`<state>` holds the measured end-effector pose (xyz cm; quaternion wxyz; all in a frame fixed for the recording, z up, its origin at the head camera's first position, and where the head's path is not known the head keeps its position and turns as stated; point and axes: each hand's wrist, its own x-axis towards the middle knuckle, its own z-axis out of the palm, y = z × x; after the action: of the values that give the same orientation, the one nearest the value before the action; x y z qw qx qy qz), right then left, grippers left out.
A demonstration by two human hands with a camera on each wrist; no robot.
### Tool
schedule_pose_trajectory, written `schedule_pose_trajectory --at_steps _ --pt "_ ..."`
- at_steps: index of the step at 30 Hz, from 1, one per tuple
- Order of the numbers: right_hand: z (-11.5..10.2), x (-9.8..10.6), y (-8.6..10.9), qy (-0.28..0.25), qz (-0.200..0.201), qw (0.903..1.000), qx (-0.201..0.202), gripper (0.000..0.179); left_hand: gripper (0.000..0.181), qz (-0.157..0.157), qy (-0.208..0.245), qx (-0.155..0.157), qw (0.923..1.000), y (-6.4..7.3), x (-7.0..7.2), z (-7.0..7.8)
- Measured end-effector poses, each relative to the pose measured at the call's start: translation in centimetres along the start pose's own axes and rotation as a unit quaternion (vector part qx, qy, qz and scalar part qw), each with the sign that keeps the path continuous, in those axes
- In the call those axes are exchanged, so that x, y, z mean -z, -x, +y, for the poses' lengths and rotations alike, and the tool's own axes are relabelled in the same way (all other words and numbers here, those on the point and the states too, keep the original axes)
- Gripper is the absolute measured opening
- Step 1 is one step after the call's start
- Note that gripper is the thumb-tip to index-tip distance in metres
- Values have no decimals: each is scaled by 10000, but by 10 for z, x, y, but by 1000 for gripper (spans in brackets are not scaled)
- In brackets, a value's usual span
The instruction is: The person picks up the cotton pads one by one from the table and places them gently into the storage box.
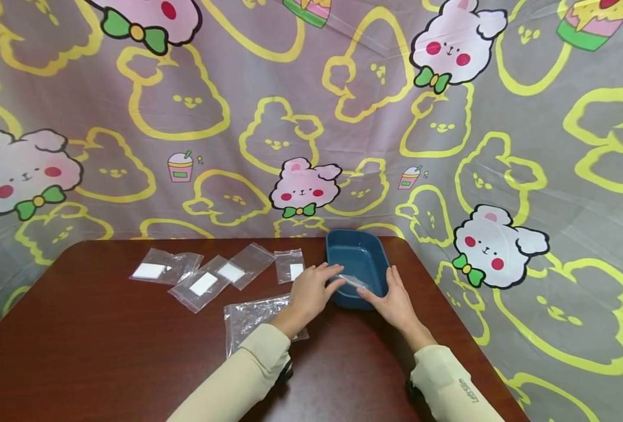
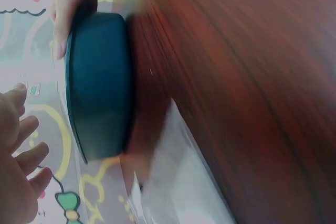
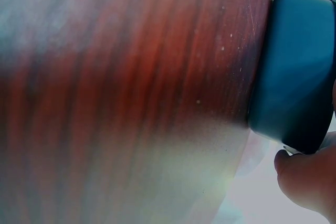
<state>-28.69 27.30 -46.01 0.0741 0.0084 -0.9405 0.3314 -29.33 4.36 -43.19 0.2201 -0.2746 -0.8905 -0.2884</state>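
A small clear plastic bag (image 1: 352,282) lies across the near part of the blue basin (image 1: 337,298) in the head view, between my two hands. My left hand (image 1: 313,290) is beside the basin's left rim, its fingertips close to one end of the bag. In the left wrist view, the left hand's fingers (image 2: 29,158) are spread and loosely bent. My right hand (image 1: 395,302) straddles the basin's near right corner, thumb (image 1: 369,295) by the bag's other end and fairly straight fingers (image 1: 394,278) along the right rim.
Several clear zip bags with white inserts, such as one bag (image 1: 203,284), lie on the brown table (image 1: 105,340) at the back left. A larger clear bag (image 1: 248,322) lies partly under my left forearm. A patterned curtain (image 1: 269,76) hangs behind and to the right.
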Motion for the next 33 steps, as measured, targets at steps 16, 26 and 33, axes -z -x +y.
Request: schedule_pose_trajectory --at_steps 16,26,33 --pt "2 0 -1 -25 -74 9999 -100 120 44 41 -130 717 9973 73 43 -57" --pt "-1 2 -1 -36 -100 9999 -61 118 54 -587 -42 1072 9925 105 69 -74" --pt "0 0 -2 36 -137 9999 -39 118 66 -1397 230 637 9879 122 80 -85"
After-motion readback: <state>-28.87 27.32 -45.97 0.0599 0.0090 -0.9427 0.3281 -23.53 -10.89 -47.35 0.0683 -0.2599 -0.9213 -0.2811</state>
